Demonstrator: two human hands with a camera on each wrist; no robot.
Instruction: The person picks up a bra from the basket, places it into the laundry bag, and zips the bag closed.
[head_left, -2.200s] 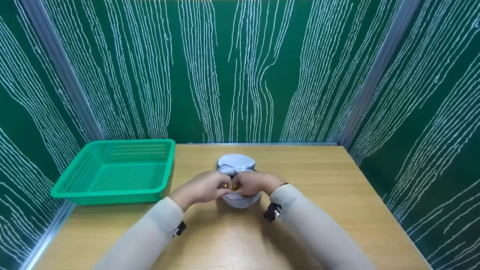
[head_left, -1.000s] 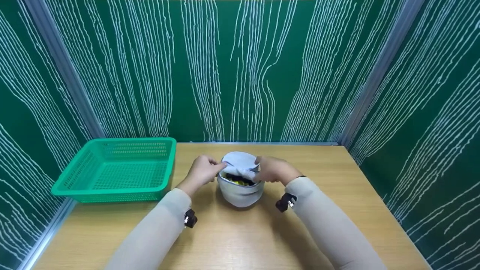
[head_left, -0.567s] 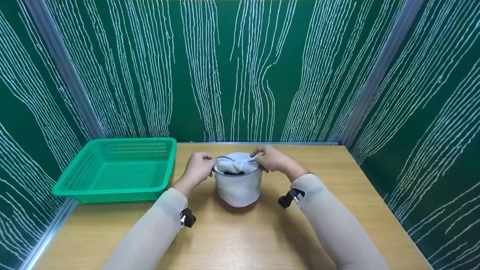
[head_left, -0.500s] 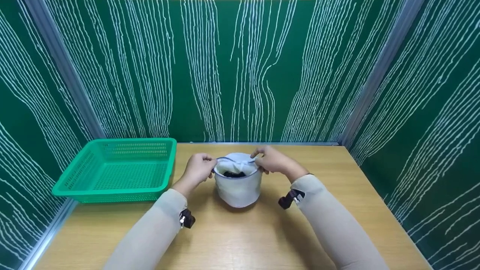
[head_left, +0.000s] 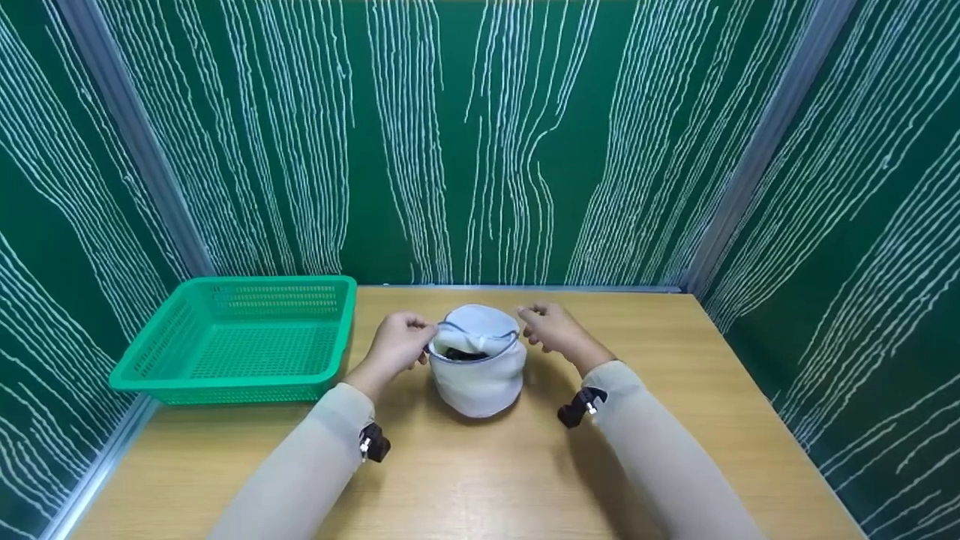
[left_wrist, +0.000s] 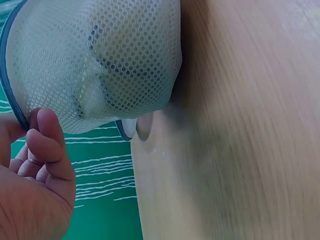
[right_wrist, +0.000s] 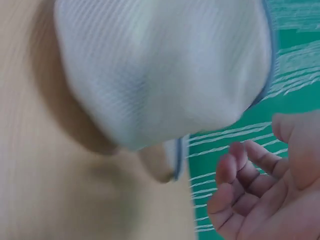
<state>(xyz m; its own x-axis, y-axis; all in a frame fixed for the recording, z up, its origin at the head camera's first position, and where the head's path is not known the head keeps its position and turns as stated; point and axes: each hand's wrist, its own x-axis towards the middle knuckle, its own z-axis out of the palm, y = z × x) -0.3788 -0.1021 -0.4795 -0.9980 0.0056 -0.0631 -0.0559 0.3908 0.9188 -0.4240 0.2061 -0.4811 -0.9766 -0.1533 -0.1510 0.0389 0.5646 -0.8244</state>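
A white mesh laundry bag (head_left: pixel 480 390) with blue piping stands upright on the wooden table, its round lid flap (head_left: pixel 481 319) folded back at the far side. Something dark (head_left: pixel 463 355) shows inside the mouth; its kind cannot be made out. My left hand (head_left: pixel 396 343) pinches the bag's rim on the left, thumb and fingers on the blue edge, as the left wrist view confirms. To the right of the bag, my right hand (head_left: pixel 559 334) is apart from it, fingers loosely bent around nothing. The right wrist view shows a gap between those fingers (right_wrist: pixel 240 170) and the mesh.
A green perforated plastic basket (head_left: pixel 247 352) sits at the table's left rear. Behind and at both sides rise green panels (head_left: pixel 510 150) with white wavy lines, joined by metal posts (head_left: pixel 739 187). The wooden tabletop (head_left: pixel 480 487) stretches toward me.
Both hands moved from the middle of the bag out to its sides, and the mouth came into view. The right hand has since let go of the rim and drawn away rightward.
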